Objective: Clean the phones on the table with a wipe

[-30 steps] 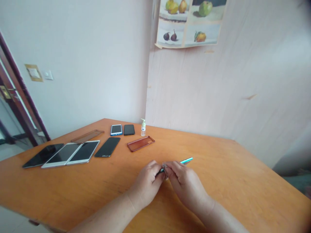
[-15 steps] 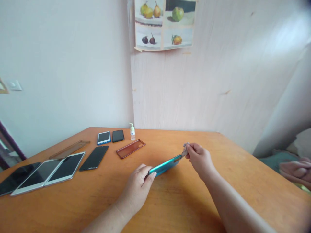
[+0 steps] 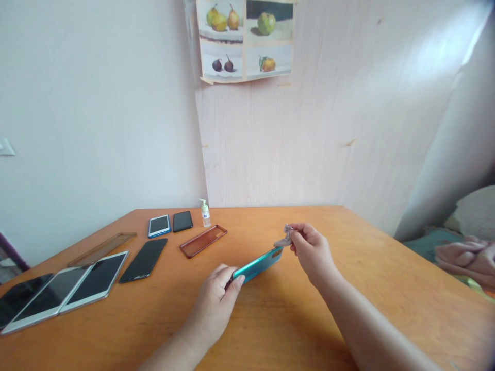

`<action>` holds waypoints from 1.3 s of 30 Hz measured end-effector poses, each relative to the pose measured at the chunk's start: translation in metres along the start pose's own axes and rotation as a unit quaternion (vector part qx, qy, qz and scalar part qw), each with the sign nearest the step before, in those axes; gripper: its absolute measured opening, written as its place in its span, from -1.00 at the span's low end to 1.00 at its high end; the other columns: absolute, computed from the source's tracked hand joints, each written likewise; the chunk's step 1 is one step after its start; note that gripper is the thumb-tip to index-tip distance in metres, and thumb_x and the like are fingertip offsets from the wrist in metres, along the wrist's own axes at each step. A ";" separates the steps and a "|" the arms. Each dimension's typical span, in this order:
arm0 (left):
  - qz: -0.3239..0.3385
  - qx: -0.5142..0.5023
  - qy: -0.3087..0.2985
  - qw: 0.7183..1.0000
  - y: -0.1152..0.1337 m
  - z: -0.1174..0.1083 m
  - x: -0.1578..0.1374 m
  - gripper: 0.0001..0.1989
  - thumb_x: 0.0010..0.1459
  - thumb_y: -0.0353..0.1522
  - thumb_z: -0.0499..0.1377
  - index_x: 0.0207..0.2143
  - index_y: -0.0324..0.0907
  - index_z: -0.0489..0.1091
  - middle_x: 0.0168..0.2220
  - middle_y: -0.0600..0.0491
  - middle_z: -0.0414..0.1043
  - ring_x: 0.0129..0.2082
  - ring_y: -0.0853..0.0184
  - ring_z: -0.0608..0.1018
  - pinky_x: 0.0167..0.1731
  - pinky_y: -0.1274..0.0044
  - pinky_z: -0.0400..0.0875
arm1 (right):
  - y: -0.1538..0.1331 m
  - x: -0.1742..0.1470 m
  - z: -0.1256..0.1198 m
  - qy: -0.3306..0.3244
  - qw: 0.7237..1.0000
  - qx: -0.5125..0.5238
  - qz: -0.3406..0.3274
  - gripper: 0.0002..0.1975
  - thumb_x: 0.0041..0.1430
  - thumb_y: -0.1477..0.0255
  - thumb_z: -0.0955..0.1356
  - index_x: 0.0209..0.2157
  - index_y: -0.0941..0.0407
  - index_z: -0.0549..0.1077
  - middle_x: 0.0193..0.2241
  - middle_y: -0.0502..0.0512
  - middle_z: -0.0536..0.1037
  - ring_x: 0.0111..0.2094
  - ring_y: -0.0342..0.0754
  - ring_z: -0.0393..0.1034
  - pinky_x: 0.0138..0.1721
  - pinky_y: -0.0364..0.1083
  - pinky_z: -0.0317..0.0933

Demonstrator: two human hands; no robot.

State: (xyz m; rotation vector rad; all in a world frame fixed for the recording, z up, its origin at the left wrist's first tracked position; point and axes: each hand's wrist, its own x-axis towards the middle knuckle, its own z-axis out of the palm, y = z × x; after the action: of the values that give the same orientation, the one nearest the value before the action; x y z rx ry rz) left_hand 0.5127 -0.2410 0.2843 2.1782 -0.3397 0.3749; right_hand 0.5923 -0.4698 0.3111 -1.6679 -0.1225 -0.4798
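Observation:
A teal smartphone (image 3: 258, 266) is tilted above the table, its back partly showing and the camera patch at its far right end. My left hand (image 3: 217, 299) is closed around the phone's near end, thumb along the lower edge. At the far end, my right hand (image 3: 311, 251) pinches a small crumpled grey cloth (image 3: 285, 238). One flap of that cloth lies at the phone's top corner; whether it presses on the edge is hard to make out. The phone's screen faces away from view.
Left on the wooden table (image 3: 154, 324) lie a black phone (image 3: 144, 260), white-framed tablets (image 3: 95, 282), a brown clear case (image 3: 102, 249), a reddish case (image 3: 203, 241), a blue-edged phone (image 3: 159, 225) and a small dark phone (image 3: 182, 221). A pump bottle (image 3: 205, 215) stands behind.
The camera view has turned slightly right, so the scene shifts left. My right hand has brought the cloth over the phone's top edge, from just beyond its end.

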 end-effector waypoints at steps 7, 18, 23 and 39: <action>0.006 -0.001 -0.002 1.000 0.001 -0.001 -0.001 -0.74 0.32 -0.20 0.06 -0.30 -0.13 0.44 -0.35 0.05 0.40 -0.31 0.25 0.47 -0.28 0.49 0.31 | 0.000 -0.004 0.003 -0.029 0.995 -0.088 -0.046 -0.78 0.18 0.27 0.28 -0.25 0.10 0.44 -0.55 -0.03 0.48 -0.53 -0.09 0.39 -0.49 -0.15 0.17; 0.008 0.014 0.001 1.000 -0.003 0.000 -0.001 -0.72 0.30 -0.17 0.07 -0.32 -0.14 0.45 -0.38 0.04 0.38 -0.34 0.25 0.45 -0.32 0.51 0.31 | 0.009 -0.003 0.002 -0.095 0.962 -0.238 -0.089 -0.85 0.17 0.35 0.33 -0.41 0.08 0.49 -0.49 0.04 0.52 -0.43 -0.04 0.37 -0.40 -0.11 0.14; 0.008 0.018 -0.002 1.000 -0.002 -0.001 -0.001 -0.72 0.31 -0.18 0.06 -0.32 -0.15 0.43 -0.37 0.04 0.37 -0.34 0.25 0.45 -0.32 0.51 0.30 | 0.000 -0.021 0.016 -0.135 0.952 -0.235 -0.140 -0.86 0.23 0.45 0.30 -0.37 0.08 0.49 -0.39 0.04 0.54 -0.33 -0.07 0.41 -0.30 -0.13 0.19; 0.004 0.015 -0.019 1.000 -0.002 -0.002 -0.002 -0.72 0.34 -0.18 0.04 -0.28 -0.15 0.43 -0.35 0.04 0.38 -0.32 0.25 0.45 -0.28 0.49 0.29 | 0.000 -0.030 0.025 -0.133 0.949 -0.253 -0.133 -0.92 0.24 0.41 0.32 -0.33 0.05 0.44 -0.37 0.01 0.56 -0.34 -0.08 0.42 -0.33 -0.17 0.16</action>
State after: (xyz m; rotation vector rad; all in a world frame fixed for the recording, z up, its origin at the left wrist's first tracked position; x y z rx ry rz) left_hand 0.5113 -0.2379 0.2836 2.2165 -0.3661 0.3451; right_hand 0.5714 -0.4404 0.2976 -2.2337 -0.4606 -0.5126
